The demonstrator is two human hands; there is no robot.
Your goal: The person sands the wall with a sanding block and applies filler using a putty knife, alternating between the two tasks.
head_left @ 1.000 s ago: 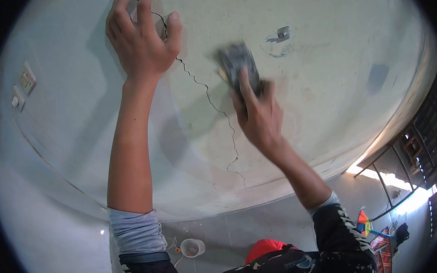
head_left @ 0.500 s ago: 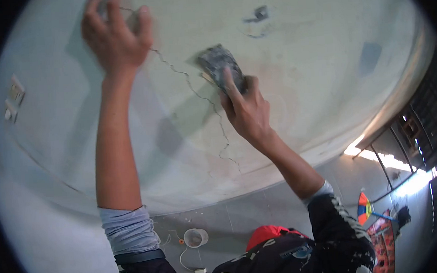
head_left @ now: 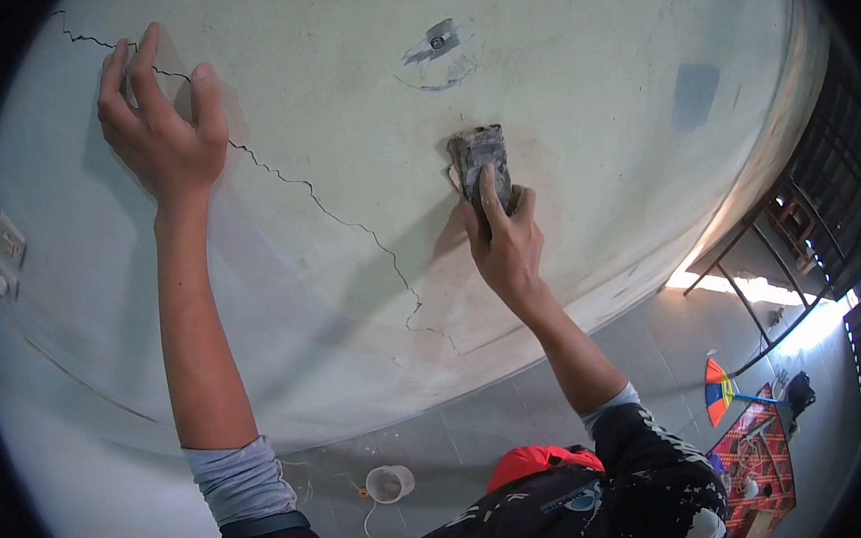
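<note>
My right hand (head_left: 508, 249) grips a sanding block (head_left: 483, 162), a dark grey, worn, wrapped block with a lighter layer at its left edge. The block is against or very close to the pale green wall (head_left: 577, 82), and my index finger lies along it. To the left, my left hand (head_left: 168, 137) has its fingers spread, fingertips at the wall over a thin jagged crack (head_left: 312, 192). That crack runs from the upper left down to the lower middle of the wall. Above the block is a grey patch (head_left: 441, 39) with a small dark hole.
A wall socket (head_left: 10, 245) with a plug and cable is at far left. On the grey tiled floor stand a white bucket (head_left: 389, 484) and a colourful broom (head_left: 719, 391). A red patterned mat (head_left: 758, 466) holds tools. A metal frame (head_left: 760, 249) stands at right.
My right hand has carried the block rightward and slightly down across the wall. The view has shifted, while my left hand stays near the same part of the crack.
</note>
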